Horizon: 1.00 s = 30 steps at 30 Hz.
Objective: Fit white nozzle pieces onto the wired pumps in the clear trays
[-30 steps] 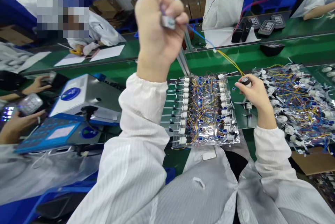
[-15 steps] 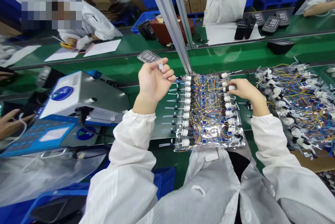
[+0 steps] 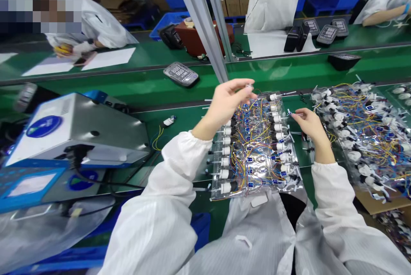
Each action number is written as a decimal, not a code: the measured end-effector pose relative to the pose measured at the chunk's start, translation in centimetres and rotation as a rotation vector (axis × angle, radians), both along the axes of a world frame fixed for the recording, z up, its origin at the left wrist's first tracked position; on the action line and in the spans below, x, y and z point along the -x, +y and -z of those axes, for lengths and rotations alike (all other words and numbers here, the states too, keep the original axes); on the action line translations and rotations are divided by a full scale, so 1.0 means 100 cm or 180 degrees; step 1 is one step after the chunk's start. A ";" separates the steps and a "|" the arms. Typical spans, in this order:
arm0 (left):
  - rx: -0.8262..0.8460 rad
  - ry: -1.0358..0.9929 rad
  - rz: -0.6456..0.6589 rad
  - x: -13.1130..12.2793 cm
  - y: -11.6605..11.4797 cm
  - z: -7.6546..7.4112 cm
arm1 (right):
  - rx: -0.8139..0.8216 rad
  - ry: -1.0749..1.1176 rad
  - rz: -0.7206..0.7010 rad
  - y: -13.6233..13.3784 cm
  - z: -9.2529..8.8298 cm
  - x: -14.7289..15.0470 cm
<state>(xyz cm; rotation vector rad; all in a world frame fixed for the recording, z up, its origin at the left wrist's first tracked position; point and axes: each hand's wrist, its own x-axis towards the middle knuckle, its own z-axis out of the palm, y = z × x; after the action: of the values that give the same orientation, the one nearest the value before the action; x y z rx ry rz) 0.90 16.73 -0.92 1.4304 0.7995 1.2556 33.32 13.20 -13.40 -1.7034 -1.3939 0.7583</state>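
Note:
My left hand (image 3: 228,100) hovers over the far left corner of a bag-covered batch of wired parts (image 3: 257,138), thumb and fingers pinched on a small pale piece (image 3: 248,86) whose kind I cannot make out. To the right of that batch, my right hand (image 3: 311,126) pinches a small blue-and-white piece (image 3: 290,113) at its fingertips. Rows of small white-and-black cylindrical motor-like units (image 3: 227,187) line both sides of the batch. Yellow, blue and red wires tangle between them, and thin white strips stick outward.
A second wired batch (image 3: 362,129) lies at right. One loose unit (image 3: 168,121) rests beside a grey-and-blue machine (image 3: 105,125) at left. A display device (image 3: 181,73) sits near a metal post (image 3: 205,26). Co-workers in white coats (image 3: 269,1) are across the bench.
My left hand has moved right, over the batch's far edge, still pinching a small pale piece. My right hand has drawn off the batch's right row with a small blue-and-white piece.

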 end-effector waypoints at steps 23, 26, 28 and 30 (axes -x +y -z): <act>0.0225 0.0108 0.0309 -0.072 0.034 0.127 | -0.1116 0.1423 -0.0353 0.024 -0.003 0.075; 0.0228 0.0110 0.0261 -0.071 0.034 0.129 | -0.1128 0.1344 -0.0382 0.023 -0.002 0.076; 0.0205 0.0158 0.0294 -0.071 0.034 0.129 | -0.0988 0.1385 -0.0319 0.022 -0.001 0.076; 0.0147 0.0205 0.0312 -0.071 0.034 0.129 | -0.0878 0.1463 -0.0229 0.022 0.001 0.077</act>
<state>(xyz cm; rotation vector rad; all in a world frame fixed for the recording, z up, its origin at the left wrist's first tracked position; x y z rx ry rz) 7.97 20.09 -13.78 1.4614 0.7871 1.1149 25.65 15.39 -13.52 -1.1798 -1.1762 0.8856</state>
